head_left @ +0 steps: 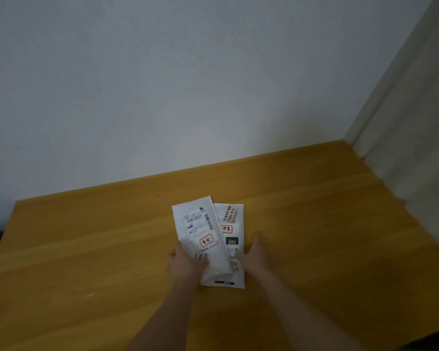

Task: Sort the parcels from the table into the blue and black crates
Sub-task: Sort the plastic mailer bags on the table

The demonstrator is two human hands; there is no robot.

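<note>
Now the left hand (pixel 185 264) grips the top parcel (pixel 200 239) and the right hand (pixel 252 255) rests on the under parcel (pixel 232 231) on the bench (pixel 86 249), so both overlapping parcels might lift together

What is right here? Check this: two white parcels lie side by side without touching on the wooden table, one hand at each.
One thing is wrong: the parcels are not apart. The head view shows the left parcel overlapping the right parcel, lying partly on top of it. The rest holds: both are white, on the wooden table, with the left hand and right hand at them.
</note>
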